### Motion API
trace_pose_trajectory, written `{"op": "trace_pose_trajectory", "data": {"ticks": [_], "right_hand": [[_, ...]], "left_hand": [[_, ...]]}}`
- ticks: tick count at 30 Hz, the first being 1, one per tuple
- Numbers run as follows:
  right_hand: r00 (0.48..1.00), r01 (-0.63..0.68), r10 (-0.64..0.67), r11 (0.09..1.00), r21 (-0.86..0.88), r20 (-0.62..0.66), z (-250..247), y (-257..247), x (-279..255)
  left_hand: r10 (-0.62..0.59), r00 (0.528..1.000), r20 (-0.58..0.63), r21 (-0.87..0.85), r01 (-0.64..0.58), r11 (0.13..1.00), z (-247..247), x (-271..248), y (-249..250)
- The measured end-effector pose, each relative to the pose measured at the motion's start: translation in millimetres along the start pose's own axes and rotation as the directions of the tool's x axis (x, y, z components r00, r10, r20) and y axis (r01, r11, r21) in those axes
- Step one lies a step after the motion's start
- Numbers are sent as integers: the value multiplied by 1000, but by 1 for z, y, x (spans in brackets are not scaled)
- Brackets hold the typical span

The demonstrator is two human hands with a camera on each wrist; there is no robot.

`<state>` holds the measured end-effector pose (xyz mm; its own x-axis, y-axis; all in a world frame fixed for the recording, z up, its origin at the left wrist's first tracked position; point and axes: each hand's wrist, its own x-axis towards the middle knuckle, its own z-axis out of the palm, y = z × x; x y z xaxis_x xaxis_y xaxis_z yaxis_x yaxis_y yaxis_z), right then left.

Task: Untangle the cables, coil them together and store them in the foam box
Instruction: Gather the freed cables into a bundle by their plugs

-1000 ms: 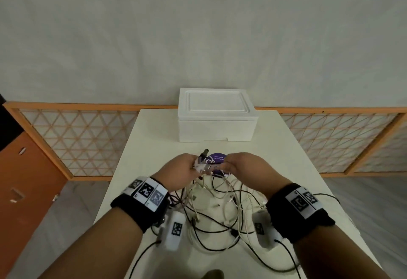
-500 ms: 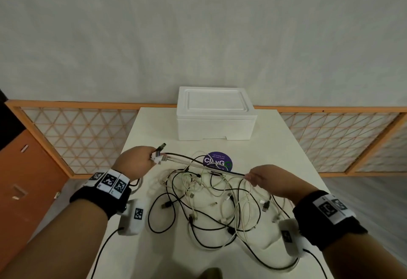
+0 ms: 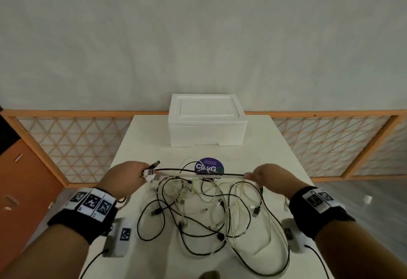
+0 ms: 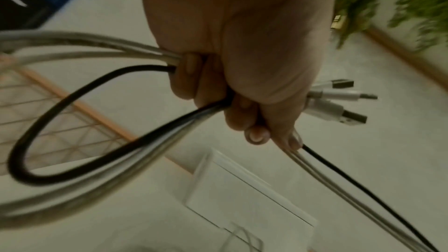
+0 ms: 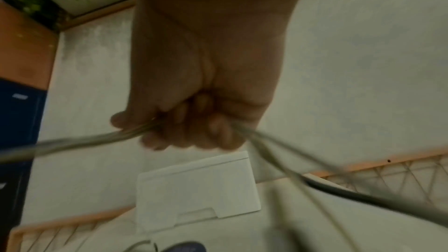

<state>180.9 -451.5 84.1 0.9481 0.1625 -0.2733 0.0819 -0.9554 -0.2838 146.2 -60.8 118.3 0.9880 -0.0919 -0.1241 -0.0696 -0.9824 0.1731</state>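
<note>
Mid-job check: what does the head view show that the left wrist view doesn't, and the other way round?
Only the head view shows the right hand gripping the taut cables, the loose tangle on the table and the purple sticker. Only the left wrist view shows the left hand with fingers curled round a loop of black and white cable, plugs sticking out past the grip. Both show the closed foam box.
</note>
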Motion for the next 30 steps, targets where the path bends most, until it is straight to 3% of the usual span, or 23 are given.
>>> {"op": "trace_pose_trajectory", "data": {"ticks": [3,5,7,9,12,14,16,18,20,22,25,30], "right_hand": [[992,48,-81,951,307,95,-11,23,-11],[978,35,-95,952,303,184,-14,33,-15],[959,88,-91,996,23,268,-10,33,-14],[957,119,-28,946,-302,289,5,27,-13],[981,32,54,902,-431,186,18,34,-12],[986,24,32,944,-329,163,15,47,-13],[981,78,-60,993,-91,185,10,61,-17],[961,100,-136,983,156,242,9,72,-23],[929,28,-132,957,290,345,10,88,-28],[920,-6,-91,969,247,381,8,106,-31],[940,-15,-17,996,91,340,4,134,-38],[946,-72,87,996,-61,313,5,182,-47]], "left_hand": [[-98,995,32,-46,99,994,5,-3,-18],[-113,992,60,-47,116,992,9,-5,-23],[-93,993,74,-29,95,995,12,-7,-15],[-41,996,82,15,40,999,17,-5,4],[-33,996,82,60,28,998,26,-5,16],[-103,991,87,38,100,994,34,-9,7],[-149,982,115,42,145,989,42,-17,-1],[-184,976,119,51,179,983,49,-22,-4],[-229,966,123,7,230,973,58,-24,-11],[-273,952,137,-29,279,960,65,-26,-28],[-301,931,205,-45,316,948,78,-31,-57],[-308,923,229,-52,327,943,82,-45,-58]]}}
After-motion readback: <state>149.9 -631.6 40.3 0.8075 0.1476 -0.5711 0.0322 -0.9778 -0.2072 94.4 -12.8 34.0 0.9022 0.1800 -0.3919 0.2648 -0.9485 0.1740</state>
